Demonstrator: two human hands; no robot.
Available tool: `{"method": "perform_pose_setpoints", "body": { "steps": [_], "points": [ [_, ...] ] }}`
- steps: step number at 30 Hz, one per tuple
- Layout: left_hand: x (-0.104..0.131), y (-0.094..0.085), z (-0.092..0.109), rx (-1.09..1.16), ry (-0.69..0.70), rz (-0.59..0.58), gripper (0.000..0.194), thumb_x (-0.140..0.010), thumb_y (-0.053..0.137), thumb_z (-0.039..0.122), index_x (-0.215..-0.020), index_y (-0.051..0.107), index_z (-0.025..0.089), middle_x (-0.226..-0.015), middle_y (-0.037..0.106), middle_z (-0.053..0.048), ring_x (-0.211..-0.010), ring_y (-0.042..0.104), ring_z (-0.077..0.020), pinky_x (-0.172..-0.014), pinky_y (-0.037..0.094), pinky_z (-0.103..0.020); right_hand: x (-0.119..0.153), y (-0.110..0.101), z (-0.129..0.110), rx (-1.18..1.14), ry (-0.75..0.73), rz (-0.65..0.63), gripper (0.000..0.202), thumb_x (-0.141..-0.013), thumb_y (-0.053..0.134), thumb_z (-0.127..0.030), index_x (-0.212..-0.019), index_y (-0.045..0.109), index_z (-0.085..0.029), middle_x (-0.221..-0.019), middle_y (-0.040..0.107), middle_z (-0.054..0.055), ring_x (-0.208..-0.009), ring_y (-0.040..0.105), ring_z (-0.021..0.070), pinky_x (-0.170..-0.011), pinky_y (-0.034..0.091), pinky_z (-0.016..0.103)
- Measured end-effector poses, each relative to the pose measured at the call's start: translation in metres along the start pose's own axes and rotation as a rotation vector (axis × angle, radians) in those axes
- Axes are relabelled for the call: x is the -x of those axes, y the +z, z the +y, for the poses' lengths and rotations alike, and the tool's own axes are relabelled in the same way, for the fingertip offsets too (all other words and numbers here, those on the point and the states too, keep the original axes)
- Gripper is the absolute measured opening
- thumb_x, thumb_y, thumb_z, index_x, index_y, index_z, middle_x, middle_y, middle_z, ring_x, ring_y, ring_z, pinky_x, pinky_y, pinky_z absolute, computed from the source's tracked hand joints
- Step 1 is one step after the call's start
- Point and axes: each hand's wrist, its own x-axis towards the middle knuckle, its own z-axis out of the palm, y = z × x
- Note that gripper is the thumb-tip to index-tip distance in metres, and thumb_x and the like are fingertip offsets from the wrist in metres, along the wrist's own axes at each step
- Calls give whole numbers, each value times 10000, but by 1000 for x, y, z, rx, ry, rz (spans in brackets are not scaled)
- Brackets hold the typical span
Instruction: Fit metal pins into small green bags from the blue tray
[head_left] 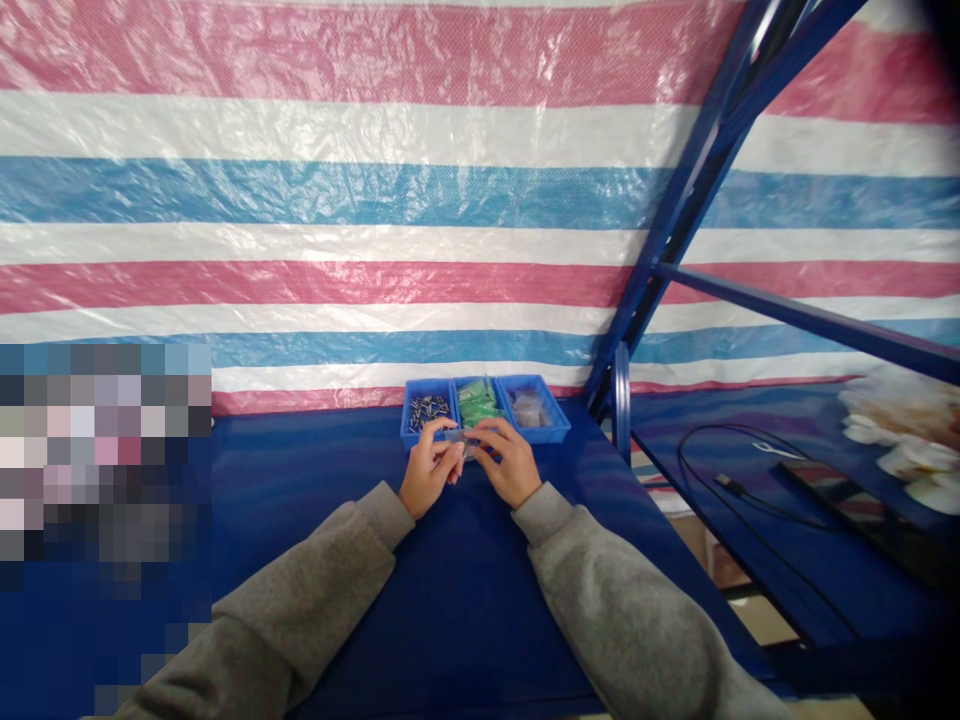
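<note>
Grey sleeves (637, 600) are flanking a stretch of blue table (457, 610), its right edge slanting past them. Left hand (431, 472) and right hand (511, 466) are narrowly pinching a small, indistinct piece (455, 436) by the tray's (541, 436) front edge.

Tray (547, 436) is set at far edge of main surface (457, 600), w/ striped sheet (337, 290) hung behind. In L comp., loose pins (428, 412) are held; in mid. comp., packets (478, 402); in R comp., plastic pcs (530, 409). Just before tray, a small part (455, 435) is held btwn L hand (430, 469) & R hand (511, 464). Frame post (679, 200) is placed at far R corner. Farther R, on 2nd surface (754, 570), cable (733, 487) is laid nr flat device (855, 520), w/ bags (900, 430) behind.
</note>
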Motion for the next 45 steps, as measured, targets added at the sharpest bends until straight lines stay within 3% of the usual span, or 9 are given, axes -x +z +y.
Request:
{"method": "perform_pose_setpoints", "body": {
  "steps": [6,9,13,17,24,34,45],
  "points": [
    [1,-4,5,-115,52,-54,326,-896,445,344,-1134,495,128,-564,489,38,-470,451,-69,-496,394,-188,-1,-1,-3,29,-11,29,145,-859,513,-237,-856,654,-205,-910,589,72,-820,590,174,-683,505,271],
    [-1,-7,5,-332,138,34,262,-855,524,333,-999,624,139,-592,495,20,-534,449,-84,-564,406,-211,-2,-2,-6,14,12,32,161,-877,483,-244,-833,630,-198,-870,595,67,-787,588,168,-666,498,266],
    [-4,-7,5,-493,239,126,185,-828,566,304,-886,664,158,-717,532,-11,-577,450,-90,-584,413,-218,-1,-2,-7,-3,40,31,164,-879,485,-267,-818,618,-194,-810,605,52,-670,578,150,-613,488,261],
    [-4,-5,7,-478,270,107,161,-849,535,272,-889,638,155,-885,601,-53,-687,539,-112,-648,456,-232,-2,-1,-6,-24,78,23,165,-874,498,-290,-834,626,-194,-798,620,46,-622,578,139,-589,486,253],
    [-1,-5,2,-359,202,145,148,-813,584,275,-867,625,144,-780,655,-33,-668,619,-125,-671,514,-240,-3,-1,-5,-74,116,-33,138,-834,550,-309,-821,623,-192,-778,621,36,-637,599,144,-538,482,236],
    [-3,-6,2,-284,108,100,204,-812,577,321,-883,648,144,-832,673,-58,-716,630,-156,-652,527,-255,-3,-1,-8,-32,97,-53,56,-794,544,-220,-756,567,-185,-697,573,8,-598,557,126,-523,457,220],
    [-3,-5,-1,-200,88,101,209,-793,607,318,-860,624,121,-761,651,-50,-618,618,-132,-621,526,-255,-3,2,0,-115,153,-10,111,-821,548,-279,-851,590,-181,-816,615,43,-722,603,158,-574,493,247]
  ]
}}
